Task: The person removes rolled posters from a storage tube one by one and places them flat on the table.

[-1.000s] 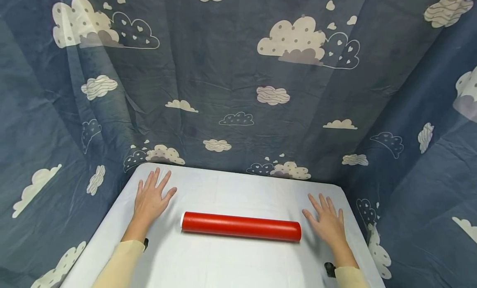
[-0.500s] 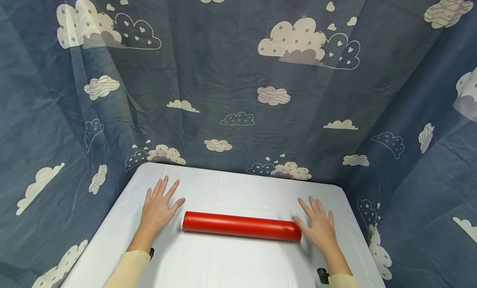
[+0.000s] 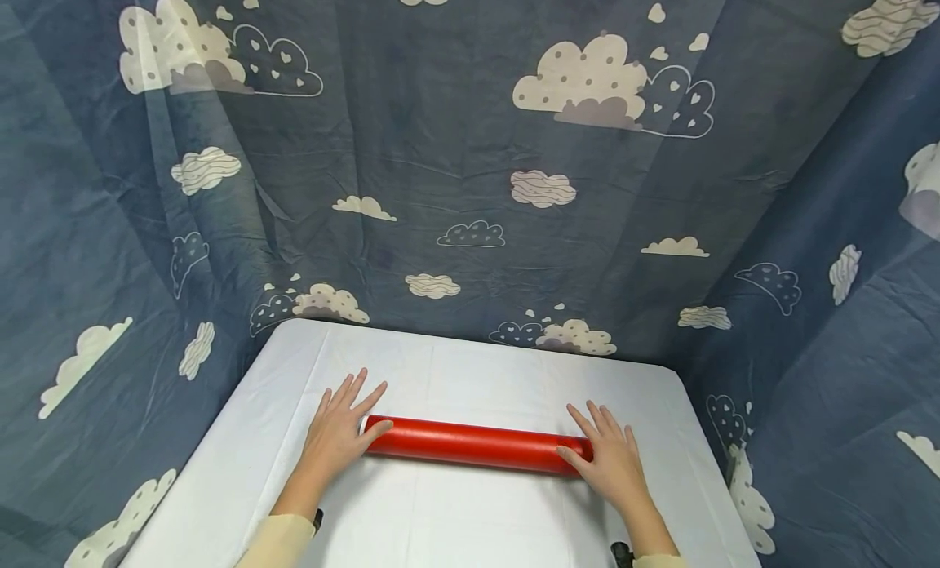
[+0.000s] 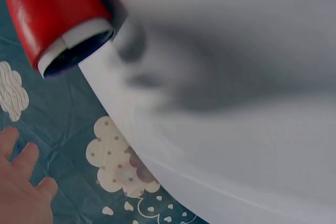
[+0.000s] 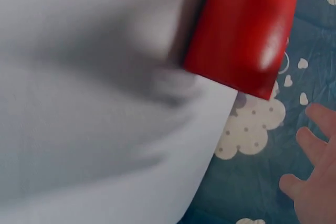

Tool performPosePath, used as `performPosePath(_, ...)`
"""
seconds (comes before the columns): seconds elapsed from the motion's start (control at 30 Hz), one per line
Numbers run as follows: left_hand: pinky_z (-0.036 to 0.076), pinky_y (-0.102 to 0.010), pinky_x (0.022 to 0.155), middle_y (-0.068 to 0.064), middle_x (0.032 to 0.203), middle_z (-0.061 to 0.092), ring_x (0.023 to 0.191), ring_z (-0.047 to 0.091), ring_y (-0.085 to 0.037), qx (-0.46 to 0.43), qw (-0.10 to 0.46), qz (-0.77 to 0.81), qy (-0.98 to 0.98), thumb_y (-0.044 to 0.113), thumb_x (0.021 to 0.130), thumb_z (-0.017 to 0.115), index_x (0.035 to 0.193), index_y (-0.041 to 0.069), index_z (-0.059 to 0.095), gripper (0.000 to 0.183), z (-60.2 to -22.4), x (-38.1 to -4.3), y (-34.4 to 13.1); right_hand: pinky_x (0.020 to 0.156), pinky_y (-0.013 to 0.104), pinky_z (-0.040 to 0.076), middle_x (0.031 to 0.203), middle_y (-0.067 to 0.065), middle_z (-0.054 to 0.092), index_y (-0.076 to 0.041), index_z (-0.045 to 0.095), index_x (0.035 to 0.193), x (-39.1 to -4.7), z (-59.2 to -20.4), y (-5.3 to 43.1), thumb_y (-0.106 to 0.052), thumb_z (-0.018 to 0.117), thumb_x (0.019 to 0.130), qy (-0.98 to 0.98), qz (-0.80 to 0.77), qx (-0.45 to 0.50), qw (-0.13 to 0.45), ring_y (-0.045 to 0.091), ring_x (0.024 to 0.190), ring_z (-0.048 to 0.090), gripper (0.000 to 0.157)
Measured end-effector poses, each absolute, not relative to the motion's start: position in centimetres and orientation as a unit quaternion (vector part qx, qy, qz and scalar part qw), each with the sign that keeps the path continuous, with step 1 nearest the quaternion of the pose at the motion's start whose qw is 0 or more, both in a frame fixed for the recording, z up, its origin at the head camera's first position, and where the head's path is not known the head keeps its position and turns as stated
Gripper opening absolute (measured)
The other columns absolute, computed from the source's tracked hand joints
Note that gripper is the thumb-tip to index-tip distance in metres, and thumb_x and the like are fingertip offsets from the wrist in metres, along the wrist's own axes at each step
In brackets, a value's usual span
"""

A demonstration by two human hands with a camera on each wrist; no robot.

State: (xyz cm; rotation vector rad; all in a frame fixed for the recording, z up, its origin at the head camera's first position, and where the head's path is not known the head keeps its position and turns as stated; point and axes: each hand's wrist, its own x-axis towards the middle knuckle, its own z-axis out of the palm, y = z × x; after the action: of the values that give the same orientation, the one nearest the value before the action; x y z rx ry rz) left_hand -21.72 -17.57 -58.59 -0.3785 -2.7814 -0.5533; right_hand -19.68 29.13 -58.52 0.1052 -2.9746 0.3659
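Observation:
A glossy red roll lies crosswise on the white-covered table. The left wrist view shows that end of the red roll as a hollow tube with a white inner rim. My left hand is spread over the roll's left end, its thumb overlapping the red surface in the head view. Over the right end hovers my right hand, fingers spread and straight, thumb across the roll. In both wrist views the fingers stand apart from the roll, with hand shadows falling on the white cloth.
Dark blue curtains printed with pale clouds hang behind the table and along both sides. A dark wrist strap shows at the right wrist, beside a cream sleeve.
Both hands have moved inward, from beside the roll's ends to over them. The fingers stay spread, and the roll stays in place on the table.

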Motion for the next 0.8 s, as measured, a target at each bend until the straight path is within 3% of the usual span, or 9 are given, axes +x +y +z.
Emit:
performPosePath(0.17, 0.020, -0.064, 0.119, -0.008, 0.162, 0.034, 0.149, 0.030, -0.034, -0.146, 0.134, -0.199, -0.960, 0.065, 0.085, 0.065, 0.149, 0.035, 0.047, 0.073, -59.5, -21.4, -16.9, 0.113, 0.074, 0.018, 0.157, 0.018, 0.039, -0.030, 0.044, 0.151, -19.1, -59.2, 28.5, -0.061, 0.072, 0.080, -0.989, 0.125, 0.041, 0.063, 0.043, 0.145, 0.029, 0.082)
performPosePath(0.5, 0.022, -0.061, 0.120, -0.006, 0.156, 0.044, 0.144, 0.039, -0.032, -0.163, 0.092, -0.203, -0.961, 0.058, 0.077, 0.077, 0.146, 0.033, 0.051, 0.078, -60.5, -20.7, -15.9, 0.105, 0.063, 0.043, 0.145, 0.008, 0.055, -0.031, 0.057, 0.141, -18.2, -59.8, 27.3, -0.040, 0.086, 0.075, -0.985, 0.141, 0.067, 0.070, 0.034, 0.134, 0.048, 0.072)
performPosePath(0.8, 0.028, -0.058, 0.118, -0.006, 0.135, 0.062, 0.129, 0.054, -0.027, -0.173, 0.079, -0.181, -0.965, 0.042, 0.078, 0.084, 0.135, 0.028, 0.064, 0.062, -60.9, -20.8, -15.2, 0.099, 0.058, 0.051, 0.136, 0.003, 0.061, -0.032, 0.064, 0.133, -18.0, -60.3, 26.5, -0.029, 0.090, 0.071, -0.989, 0.123, 0.057, 0.066, 0.028, 0.126, 0.055, 0.067)
